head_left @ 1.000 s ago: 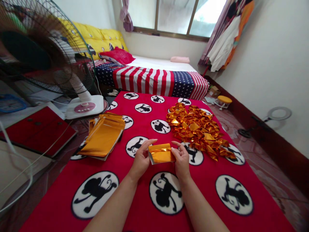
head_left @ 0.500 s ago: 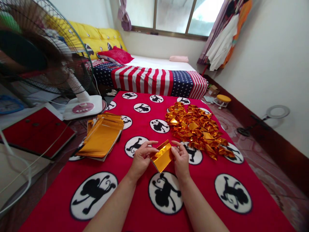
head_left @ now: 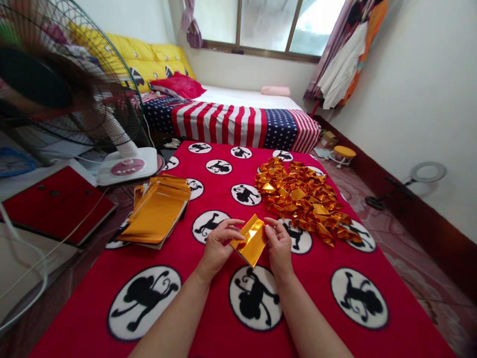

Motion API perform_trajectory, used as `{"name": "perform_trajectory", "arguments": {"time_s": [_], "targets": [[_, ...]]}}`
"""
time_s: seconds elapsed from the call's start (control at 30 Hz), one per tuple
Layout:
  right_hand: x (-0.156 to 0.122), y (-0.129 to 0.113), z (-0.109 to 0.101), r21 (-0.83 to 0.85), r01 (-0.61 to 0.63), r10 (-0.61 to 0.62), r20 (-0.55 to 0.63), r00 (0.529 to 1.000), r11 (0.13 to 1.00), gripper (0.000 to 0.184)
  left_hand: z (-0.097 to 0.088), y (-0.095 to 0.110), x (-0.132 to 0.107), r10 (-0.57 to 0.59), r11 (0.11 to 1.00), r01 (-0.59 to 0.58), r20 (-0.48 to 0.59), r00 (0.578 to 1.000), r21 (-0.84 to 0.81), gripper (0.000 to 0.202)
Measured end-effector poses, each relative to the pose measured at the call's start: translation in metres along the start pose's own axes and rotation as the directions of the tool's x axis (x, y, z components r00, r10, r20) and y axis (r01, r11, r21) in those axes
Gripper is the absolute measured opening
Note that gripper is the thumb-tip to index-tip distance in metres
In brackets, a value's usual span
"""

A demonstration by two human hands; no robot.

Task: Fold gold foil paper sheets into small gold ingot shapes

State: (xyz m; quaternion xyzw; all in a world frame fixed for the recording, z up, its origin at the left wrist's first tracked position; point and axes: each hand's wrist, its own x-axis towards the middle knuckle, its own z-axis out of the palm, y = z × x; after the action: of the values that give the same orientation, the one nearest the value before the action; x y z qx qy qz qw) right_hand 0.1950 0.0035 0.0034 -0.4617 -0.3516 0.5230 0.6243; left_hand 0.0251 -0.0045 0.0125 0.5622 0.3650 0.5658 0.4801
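Observation:
Between my two hands is a piece of gold foil paper (head_left: 254, 243), creased lengthwise and tilted above the red cloth. My left hand (head_left: 219, 243) pinches its left edge with thumb and fingers. On the opposite edge, my right hand (head_left: 278, 243) grips the paper, thumb on top. To the left lies a stack of flat gold foil sheets (head_left: 154, 211), slightly fanned. A heap of folded gold foil pieces (head_left: 301, 194) spreads over the cloth at the right, beyond my right hand.
A red cloth with monkey prints (head_left: 298, 308) covers the surface under my hands. An electric fan (head_left: 128, 164) stands at the left, its blades blurred. Past the far edge is a bed (head_left: 223, 119). A yellow stool (head_left: 345, 151) sits on the floor at the right.
The gold foil paper has turned slightly in my hands, its lower corner shifting a little to the right. Both hands keep nearly the same place.

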Motion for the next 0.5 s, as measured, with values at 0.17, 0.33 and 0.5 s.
{"name": "perform_trajectory", "arguments": {"time_s": [0.17,0.33,0.5], "targets": [[0.0007,0.001,-0.0006,0.015,0.001,-0.001,0.006,1.0,1.0,0.03,0.0004,0.002,0.0002,0.012,1.0,-0.012,-0.001,1.0,-0.007,0.013],[0.0007,0.0003,0.0005,0.065,-0.01,0.009,0.008,1.0,0.998,0.03,-0.0003,0.0,0.0003,0.005,1.0,-0.005,0.0,1.0,-0.01,0.02],[-0.0003,-0.001,0.0012,0.1,-0.029,0.028,0.01,1.0,0.995,0.029,-0.0007,-0.0017,0.0002,0.004,1.0,-0.004,-0.011,1.0,0.024,0.025]]}}
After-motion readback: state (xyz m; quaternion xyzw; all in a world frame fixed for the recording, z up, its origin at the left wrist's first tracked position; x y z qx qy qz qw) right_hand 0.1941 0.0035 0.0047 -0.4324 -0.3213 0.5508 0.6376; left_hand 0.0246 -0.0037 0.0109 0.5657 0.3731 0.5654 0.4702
